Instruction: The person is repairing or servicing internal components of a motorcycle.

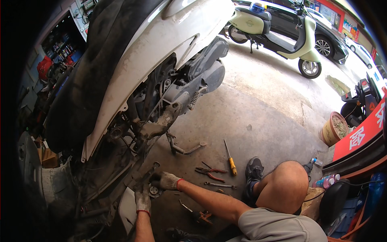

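Observation:
A partly taken-apart scooter with a white body panel (149,48) stands in front of me, its dark, dusty engine (201,72) bare. Low beside its frame, my two hands wear pale, dirty knit gloves with red cuffs. My left hand (142,200) is against a round metal part with holes (153,191); its fingertips are too dark to make out. Just up and right of that part, my right hand (166,180) has its fingers curled closed. What they hold, if anything, is hidden. A loose pale panel (127,209) lies left of my left forearm.
Red-handled pliers (210,173), a yellow-handled screwdriver (232,165) and a wrench (220,185) lie on the concrete right of my hands. An orange-and-black tool (204,218) lies nearer. The scooter's stand (187,150) juts out. Bottles (327,180) and a bucket (335,126) stand right.

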### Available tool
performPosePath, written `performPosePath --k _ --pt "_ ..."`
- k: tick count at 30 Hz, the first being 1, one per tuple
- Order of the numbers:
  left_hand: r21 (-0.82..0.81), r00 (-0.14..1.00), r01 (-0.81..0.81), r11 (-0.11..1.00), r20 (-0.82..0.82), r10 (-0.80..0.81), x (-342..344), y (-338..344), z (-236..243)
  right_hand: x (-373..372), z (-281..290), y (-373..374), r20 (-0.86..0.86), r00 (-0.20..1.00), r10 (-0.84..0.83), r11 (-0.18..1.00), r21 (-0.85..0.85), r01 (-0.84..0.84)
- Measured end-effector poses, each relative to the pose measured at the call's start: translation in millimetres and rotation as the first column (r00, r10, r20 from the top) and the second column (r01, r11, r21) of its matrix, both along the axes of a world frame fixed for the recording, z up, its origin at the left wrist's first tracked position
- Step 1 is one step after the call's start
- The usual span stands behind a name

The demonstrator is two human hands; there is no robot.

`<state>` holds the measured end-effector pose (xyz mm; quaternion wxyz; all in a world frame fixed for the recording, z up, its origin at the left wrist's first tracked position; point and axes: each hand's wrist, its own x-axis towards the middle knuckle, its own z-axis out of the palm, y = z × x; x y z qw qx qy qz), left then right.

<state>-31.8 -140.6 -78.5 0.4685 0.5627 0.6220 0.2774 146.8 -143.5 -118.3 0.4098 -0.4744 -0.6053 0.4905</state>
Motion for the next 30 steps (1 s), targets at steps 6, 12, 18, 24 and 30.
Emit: performPosePath --k 6,12,18,24,30 --pt "-0.023 1.000 -0.017 1.000 0.003 0.017 2.2 -0.5 1.9 -0.4 -0.2 0.7 -0.016 1.000 0.001 1.000 -0.016 -0.001" --pt "0.006 0.999 -0.030 1.000 0.012 0.029 6.1 -3.0 5.0 -3.7 -6.5 2.9 -0.032 0.999 -0.003 1.000 -0.031 0.002" --pt "0.016 0.998 -0.062 0.998 0.007 0.062 13.3 -7.1 13.0 -3.8 -8.3 4.4 0.005 1.000 0.015 1.000 -0.020 -0.015" --pt "0.062 0.999 -0.031 0.998 -0.020 0.032 10.9 -6.7 10.1 -3.6 -5.8 3.3 0.030 1.000 0.001 1.000 -0.007 -0.001" --pt "0.069 0.999 -0.007 0.998 -0.030 0.009 3.3 -0.9 0.7 -2.6 -4.6 3.6 0.047 0.999 0.003 1.000 -0.004 -0.003"
